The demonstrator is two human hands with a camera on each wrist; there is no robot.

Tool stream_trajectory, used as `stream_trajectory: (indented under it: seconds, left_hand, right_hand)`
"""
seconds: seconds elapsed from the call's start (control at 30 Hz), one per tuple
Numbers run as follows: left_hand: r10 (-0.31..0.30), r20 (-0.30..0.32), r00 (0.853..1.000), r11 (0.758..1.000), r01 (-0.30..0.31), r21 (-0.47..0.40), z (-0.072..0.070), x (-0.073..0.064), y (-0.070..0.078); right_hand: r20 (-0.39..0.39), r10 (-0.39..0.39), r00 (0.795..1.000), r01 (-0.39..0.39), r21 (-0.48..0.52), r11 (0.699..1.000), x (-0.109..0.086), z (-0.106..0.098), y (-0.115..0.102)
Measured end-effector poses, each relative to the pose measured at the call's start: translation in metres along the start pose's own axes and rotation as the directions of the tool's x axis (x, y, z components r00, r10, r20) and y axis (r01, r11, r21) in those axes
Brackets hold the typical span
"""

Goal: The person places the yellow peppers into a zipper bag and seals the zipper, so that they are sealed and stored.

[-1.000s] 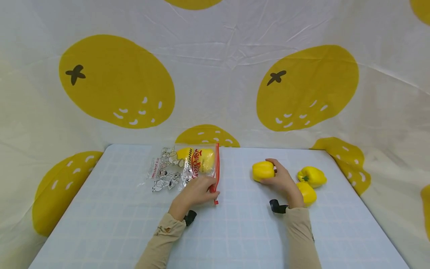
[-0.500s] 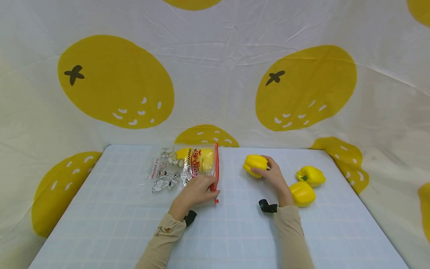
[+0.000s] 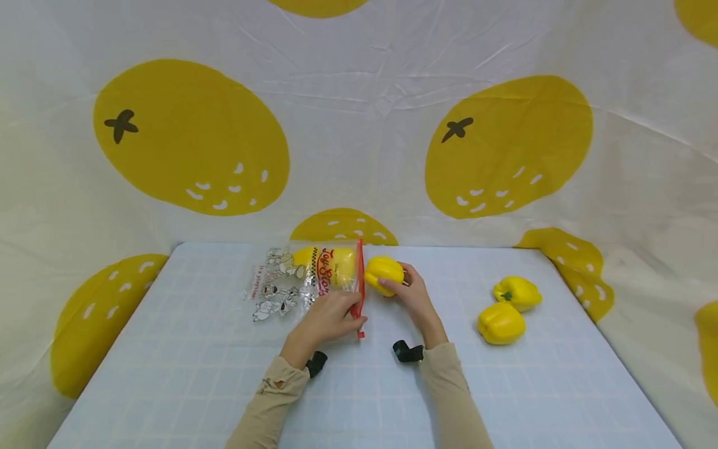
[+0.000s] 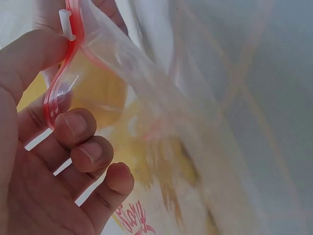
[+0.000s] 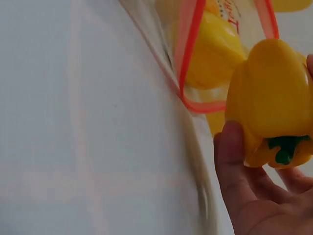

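Note:
My left hand (image 3: 330, 318) pinches the red-edged mouth of a clear printed zip bag (image 3: 280, 305), with the white slider (image 4: 67, 24) near the thumb in the left wrist view. Inside the bag lies a yellow bell pepper (image 5: 215, 54), partly hidden by the print. My right hand (image 3: 417, 299) grips another yellow bell pepper (image 3: 384, 275) by its stem end, right beside the bag's mouth. In the right wrist view that held pepper (image 5: 274, 93) shows its green stem toward the palm, and the red rim stands parted behind it.
Two more yellow bell peppers, one in front (image 3: 502, 323) and one behind (image 3: 517, 294), sit close together at the right of the table. A pale checked cloth (image 3: 359, 399) covers the table. Behind it hangs a white curtain (image 3: 359, 125) with big yellow fruit prints.
My right hand has carried its pepper leftward from near the other two peppers to the bag's mouth. The left hand keeps its hold on the bag's edge, almost unmoved.

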State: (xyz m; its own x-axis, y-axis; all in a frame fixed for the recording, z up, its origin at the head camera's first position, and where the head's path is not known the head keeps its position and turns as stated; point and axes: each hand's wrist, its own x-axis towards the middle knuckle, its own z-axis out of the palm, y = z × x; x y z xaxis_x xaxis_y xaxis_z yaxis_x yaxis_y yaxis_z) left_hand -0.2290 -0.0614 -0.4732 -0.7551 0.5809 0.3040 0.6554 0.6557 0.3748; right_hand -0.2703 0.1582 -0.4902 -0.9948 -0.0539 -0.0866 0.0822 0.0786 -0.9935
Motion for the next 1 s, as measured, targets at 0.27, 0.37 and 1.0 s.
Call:
stream_trajectory:
  seconds: [0.27, 0.37, 1.0]
  left_hand:
    - [0.021, -0.058, 0.998, 1.000, -0.019, 0.024, 0.002, -0.001, -0.001]
    - [0.019, -0.066, 0.998, 0.999, -0.017, 0.042, 0.002, -0.001, -0.002]
    - [-0.023, -0.038, 0.999, 1.000, 0.023, -0.018, -0.001, 0.000, 0.003]
  right_hand:
    - [0.200, -0.106, 0.974, 0.132, -0.119, 0.984, 0.000, 0.012, 0.009]
    - [0.281, -0.156, 0.947, 0.199, -0.129, 0.972, -0.001, 0.013, 0.011]
    - [0.405, -0.222, 0.887, 0.294, -0.124, 0.948, -0.017, 0.010, -0.013]
